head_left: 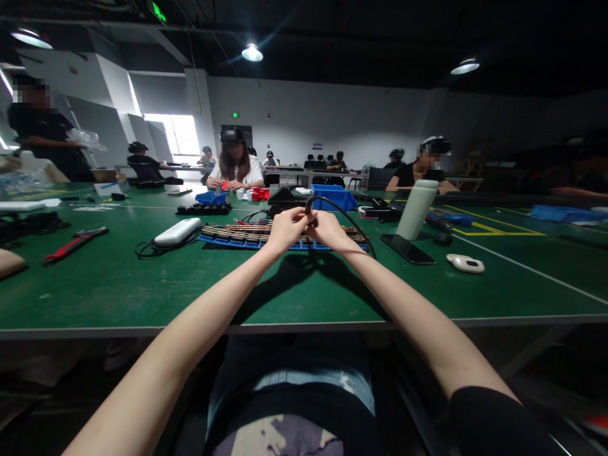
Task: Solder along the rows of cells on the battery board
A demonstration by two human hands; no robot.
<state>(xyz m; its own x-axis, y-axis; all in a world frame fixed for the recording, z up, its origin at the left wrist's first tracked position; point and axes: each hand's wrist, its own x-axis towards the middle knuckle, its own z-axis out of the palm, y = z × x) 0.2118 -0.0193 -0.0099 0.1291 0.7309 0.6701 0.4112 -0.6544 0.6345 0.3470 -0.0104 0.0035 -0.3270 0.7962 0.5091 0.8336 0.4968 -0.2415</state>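
Note:
My left hand (287, 229) and my right hand (329, 229) meet above the table, closed around a black cable (342, 213). From between my fingers the cable arches up and curves down past my right wrist. Its gripped end is hidden by my fingers. Under and behind my hands lies a long blue rack (237, 240) with rows of brass-coloured metal pieces along it. A white power bank (178, 232) with a dark cord sits just left of the rack.
A pale green tumbler (418, 210), a dark phone (407, 249) and a small white device (465, 263) stand on the right. Red-handled pliers (76, 246) lie at left. Behind are a blue bin (335, 197) and a person (235, 163) handling red parts.

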